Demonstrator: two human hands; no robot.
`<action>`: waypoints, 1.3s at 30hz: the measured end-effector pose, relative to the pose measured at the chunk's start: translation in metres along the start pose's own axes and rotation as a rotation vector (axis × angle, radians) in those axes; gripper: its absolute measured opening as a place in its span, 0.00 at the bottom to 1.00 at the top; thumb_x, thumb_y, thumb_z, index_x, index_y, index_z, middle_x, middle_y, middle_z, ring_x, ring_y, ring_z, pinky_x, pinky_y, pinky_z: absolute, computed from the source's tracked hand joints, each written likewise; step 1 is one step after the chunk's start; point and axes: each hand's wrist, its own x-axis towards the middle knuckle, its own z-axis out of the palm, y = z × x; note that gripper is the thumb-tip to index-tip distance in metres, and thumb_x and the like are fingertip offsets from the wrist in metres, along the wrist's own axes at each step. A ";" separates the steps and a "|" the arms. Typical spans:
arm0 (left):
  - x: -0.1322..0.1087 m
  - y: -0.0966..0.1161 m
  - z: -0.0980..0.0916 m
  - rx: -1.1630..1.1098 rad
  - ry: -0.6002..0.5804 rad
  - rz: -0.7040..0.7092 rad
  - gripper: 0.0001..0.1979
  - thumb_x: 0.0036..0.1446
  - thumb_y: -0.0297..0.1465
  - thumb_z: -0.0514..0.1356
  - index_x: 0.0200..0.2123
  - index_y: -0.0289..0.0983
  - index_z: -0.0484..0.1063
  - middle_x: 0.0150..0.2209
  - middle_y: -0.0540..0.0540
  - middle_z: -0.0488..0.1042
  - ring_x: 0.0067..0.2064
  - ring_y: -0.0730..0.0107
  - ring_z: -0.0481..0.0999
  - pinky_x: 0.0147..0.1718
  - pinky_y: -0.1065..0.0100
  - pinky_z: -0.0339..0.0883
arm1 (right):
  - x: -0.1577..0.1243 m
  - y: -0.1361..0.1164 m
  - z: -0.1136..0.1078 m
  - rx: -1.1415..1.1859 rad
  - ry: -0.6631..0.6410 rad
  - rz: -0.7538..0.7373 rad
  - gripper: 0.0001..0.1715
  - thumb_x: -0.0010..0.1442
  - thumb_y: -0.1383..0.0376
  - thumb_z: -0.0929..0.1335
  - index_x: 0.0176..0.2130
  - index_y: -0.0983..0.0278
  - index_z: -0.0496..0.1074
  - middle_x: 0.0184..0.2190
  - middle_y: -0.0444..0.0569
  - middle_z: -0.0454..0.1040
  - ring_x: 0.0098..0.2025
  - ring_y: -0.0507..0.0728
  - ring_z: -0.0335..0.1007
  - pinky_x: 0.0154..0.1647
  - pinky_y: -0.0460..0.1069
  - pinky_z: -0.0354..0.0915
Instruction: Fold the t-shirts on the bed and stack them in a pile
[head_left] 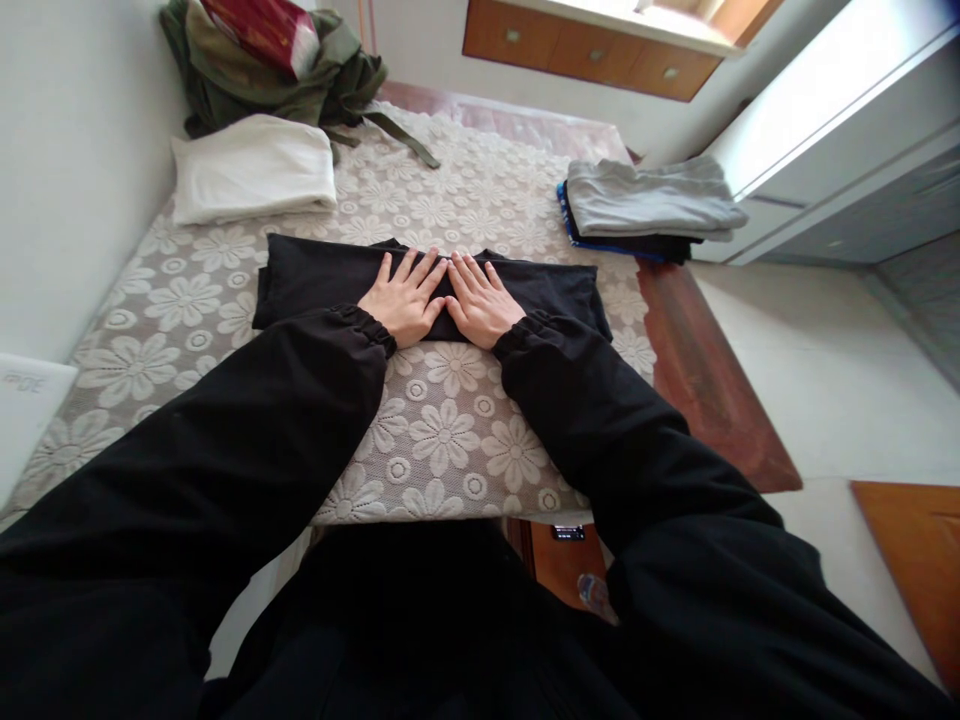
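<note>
While the bed (225,320) with its cream floral lace cover is filling most of the view, a folded black garment (315,285) is lying across its middle — the landmark for everything else. To the far left of the garment and beyond it, a folded white cloth (251,165) is resting near the wall, with an olive-green heap of fabric (300,85) sitting behind that. On the garment itself, the left hand (405,298) is pressing down flat, fingers spread and grasping nothing. Just beside it, almost touching, the right hand (481,302) is lying the same way — palm down, fingers extended, nothing gripped. Both arms are wearing black sleeves. To the right of the garment and farther away, a stack of grey and dark folded clothes (649,205) is sitting at the bed's edge.
</note>
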 end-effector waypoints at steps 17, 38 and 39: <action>0.001 -0.003 -0.001 0.022 -0.044 -0.002 0.36 0.78 0.43 0.41 0.81 0.35 0.43 0.82 0.42 0.42 0.83 0.45 0.38 0.79 0.37 0.27 | -0.001 0.003 0.000 0.009 -0.002 -0.014 0.45 0.75 0.54 0.55 0.80 0.74 0.48 0.82 0.58 0.43 0.84 0.67 0.32 0.83 0.66 0.32; 0.000 0.000 -0.003 0.045 -0.046 -0.003 0.37 0.77 0.43 0.41 0.81 0.32 0.44 0.82 0.40 0.43 0.82 0.44 0.39 0.79 0.36 0.29 | 0.001 0.006 0.002 0.011 -0.003 -0.016 0.44 0.75 0.54 0.56 0.80 0.73 0.49 0.82 0.57 0.45 0.84 0.67 0.33 0.83 0.67 0.33; 0.000 0.000 -0.003 0.041 -0.045 -0.003 0.37 0.76 0.43 0.41 0.81 0.32 0.44 0.82 0.40 0.43 0.82 0.44 0.39 0.79 0.36 0.29 | 0.002 0.006 0.002 0.015 0.000 -0.017 0.44 0.75 0.54 0.56 0.80 0.73 0.49 0.82 0.57 0.45 0.84 0.67 0.33 0.83 0.67 0.33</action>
